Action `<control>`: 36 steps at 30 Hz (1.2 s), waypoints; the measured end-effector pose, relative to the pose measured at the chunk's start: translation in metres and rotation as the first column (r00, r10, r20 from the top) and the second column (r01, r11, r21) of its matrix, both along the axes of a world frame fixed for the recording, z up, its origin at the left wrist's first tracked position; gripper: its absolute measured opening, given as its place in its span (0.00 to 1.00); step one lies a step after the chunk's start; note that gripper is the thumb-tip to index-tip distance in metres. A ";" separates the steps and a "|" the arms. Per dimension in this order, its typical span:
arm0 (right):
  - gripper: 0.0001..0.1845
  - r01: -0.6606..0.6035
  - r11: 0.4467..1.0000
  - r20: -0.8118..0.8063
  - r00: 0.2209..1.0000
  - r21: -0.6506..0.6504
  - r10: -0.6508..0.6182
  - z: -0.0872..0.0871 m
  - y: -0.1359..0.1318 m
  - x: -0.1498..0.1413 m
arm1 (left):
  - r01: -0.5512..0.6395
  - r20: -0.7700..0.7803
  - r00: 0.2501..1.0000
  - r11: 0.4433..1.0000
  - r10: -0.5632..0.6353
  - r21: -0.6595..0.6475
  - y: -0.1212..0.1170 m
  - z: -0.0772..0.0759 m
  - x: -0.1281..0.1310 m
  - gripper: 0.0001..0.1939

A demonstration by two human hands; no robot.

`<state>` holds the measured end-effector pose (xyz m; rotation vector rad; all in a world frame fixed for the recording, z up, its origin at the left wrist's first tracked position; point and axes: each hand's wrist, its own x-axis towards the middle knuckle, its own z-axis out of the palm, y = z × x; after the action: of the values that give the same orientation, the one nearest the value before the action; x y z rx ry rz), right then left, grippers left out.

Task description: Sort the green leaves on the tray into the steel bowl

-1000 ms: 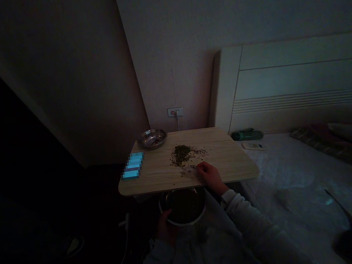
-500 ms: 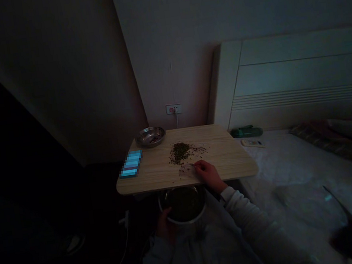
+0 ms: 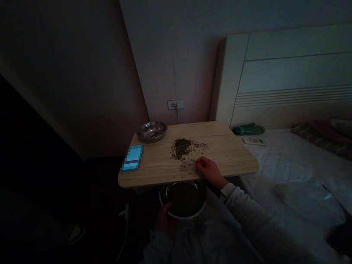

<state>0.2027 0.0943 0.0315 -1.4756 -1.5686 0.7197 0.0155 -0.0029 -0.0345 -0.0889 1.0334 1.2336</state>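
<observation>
My left hand point(image 3: 166, 219) grips the left rim of a metal bowl point(image 3: 188, 217) below the table's front edge. Dark green contents fill the bowl's bottom, too dim to name. Over the front of the small wooden table point(image 3: 229, 159), my right hand point(image 3: 209, 172) is closed in a pinch on a thin, see-through plastic piece point(image 3: 187, 166), which lies near the tabletop. Just beyond it is a heap of small green grains point(image 3: 182, 147), like mung beans, with darker bits scattered to its right. A few grains lie near the front edge.
A shallow steel bowl point(image 3: 152, 132) with a little in it stands at the table's back left. A blurred-out phone-like screen point(image 3: 132, 157) lies in front of it. Right of the table, a green bottle point(image 3: 248, 129) and a pale remote point(image 3: 253, 141) rest on the bed point(image 3: 285, 160).
The view has tilted and shifted slightly, so the table sits a little higher. Both hands keep their holds; the right hand and plastic piece have barely moved against the table.
</observation>
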 end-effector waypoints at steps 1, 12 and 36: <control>0.08 0.012 1.000 0.015 1.000 -0.007 -0.012 0.001 0.000 0.000 | 0.008 0.000 1.000 1.000 -0.008 -0.004 0.000 0.001 0.000 0.10; 0.08 0.019 1.000 -0.085 0.996 -0.020 -0.021 0.000 0.002 0.001 | 0.017 -0.002 1.000 1.000 -0.017 -0.013 0.003 -0.004 -0.002 0.10; 0.06 -0.005 1.000 0.046 0.999 0.011 0.004 -0.008 0.004 -0.001 | -0.040 -0.053 0.998 0.996 0.036 -0.074 0.005 -0.009 0.000 0.10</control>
<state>0.2020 0.0987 0.0240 -1.4908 -1.6085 0.6827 0.0152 0.0025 -0.0432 -0.1357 1.1280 1.2368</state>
